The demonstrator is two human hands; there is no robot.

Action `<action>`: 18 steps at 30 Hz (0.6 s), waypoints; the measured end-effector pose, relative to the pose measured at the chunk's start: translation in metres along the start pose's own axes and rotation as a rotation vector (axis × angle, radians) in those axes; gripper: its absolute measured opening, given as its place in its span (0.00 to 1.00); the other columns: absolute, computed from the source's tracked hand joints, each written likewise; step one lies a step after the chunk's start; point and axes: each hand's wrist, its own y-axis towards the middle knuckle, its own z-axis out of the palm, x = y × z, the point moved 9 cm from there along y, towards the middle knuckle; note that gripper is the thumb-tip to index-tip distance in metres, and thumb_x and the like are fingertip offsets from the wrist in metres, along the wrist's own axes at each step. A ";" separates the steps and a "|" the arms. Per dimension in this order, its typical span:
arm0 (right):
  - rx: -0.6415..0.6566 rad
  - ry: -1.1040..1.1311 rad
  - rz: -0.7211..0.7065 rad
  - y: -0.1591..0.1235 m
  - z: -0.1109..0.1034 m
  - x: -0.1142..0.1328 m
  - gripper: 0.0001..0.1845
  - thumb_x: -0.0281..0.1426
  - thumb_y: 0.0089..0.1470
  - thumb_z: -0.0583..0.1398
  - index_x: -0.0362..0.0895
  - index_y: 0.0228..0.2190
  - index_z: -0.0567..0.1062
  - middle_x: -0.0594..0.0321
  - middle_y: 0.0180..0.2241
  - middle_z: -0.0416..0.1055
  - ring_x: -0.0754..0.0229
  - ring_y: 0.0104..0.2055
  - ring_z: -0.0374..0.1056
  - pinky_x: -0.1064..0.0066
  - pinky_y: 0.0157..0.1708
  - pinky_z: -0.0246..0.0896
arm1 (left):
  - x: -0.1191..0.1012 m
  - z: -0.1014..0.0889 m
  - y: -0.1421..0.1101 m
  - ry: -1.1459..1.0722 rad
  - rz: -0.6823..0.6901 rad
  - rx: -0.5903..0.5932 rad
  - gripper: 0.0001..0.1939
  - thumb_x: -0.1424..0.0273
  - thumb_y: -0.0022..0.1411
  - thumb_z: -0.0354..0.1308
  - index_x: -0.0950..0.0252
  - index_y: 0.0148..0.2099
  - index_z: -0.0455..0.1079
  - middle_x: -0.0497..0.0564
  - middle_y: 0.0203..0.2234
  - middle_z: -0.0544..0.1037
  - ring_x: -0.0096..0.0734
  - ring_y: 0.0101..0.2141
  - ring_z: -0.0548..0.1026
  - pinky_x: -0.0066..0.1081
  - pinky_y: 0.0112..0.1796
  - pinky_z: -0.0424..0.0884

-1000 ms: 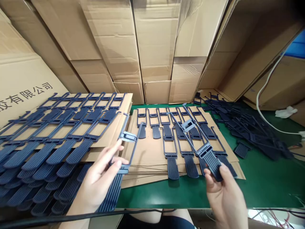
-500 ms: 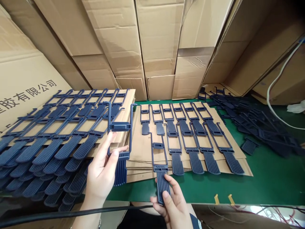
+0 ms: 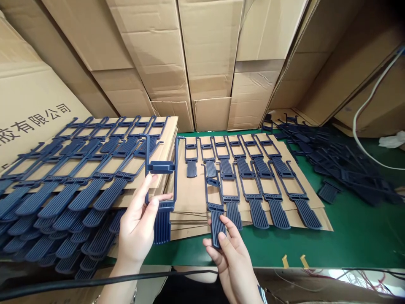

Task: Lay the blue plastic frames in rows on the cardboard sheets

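My left hand [image 3: 137, 226] grips a dark blue plastic frame part [image 3: 160, 181] and holds it upright above the gap between two cardboard stacks. My right hand [image 3: 229, 253] pinches the ribbed tail of a second blue part [image 3: 215, 207], whose frame end is tilted up off the centre cardboard sheet [image 3: 190, 202]. That part sits to the left of a second row of like parts [image 3: 268, 194] laid flat on the sheet. A first row of the same parts [image 3: 228, 154] lies further back.
A tall stack of cardboard layers covered with blue parts [image 3: 72, 177] fills the left. A loose heap of blue parts [image 3: 335, 164] lies on the green mat [image 3: 348, 236] at the right. Cardboard boxes [image 3: 205, 59] wall the back. A white cable [image 3: 363, 126] hangs at the right, a black cable [image 3: 95, 285] crosses the near edge.
My right hand brought its part from the right side down to the left end of the second row, then slid it further onto the sheet. My left hand turned its part upright.
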 end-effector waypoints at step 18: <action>0.115 -0.044 0.073 0.013 0.003 -0.020 0.36 0.42 0.42 0.62 0.46 0.49 0.52 0.59 0.38 0.63 0.58 0.37 0.67 0.64 0.42 0.60 | 0.018 0.009 -0.001 -0.017 -0.081 0.032 0.21 0.68 0.59 0.50 0.52 0.55 0.58 0.47 0.53 0.62 0.27 0.36 0.74 0.28 0.44 0.68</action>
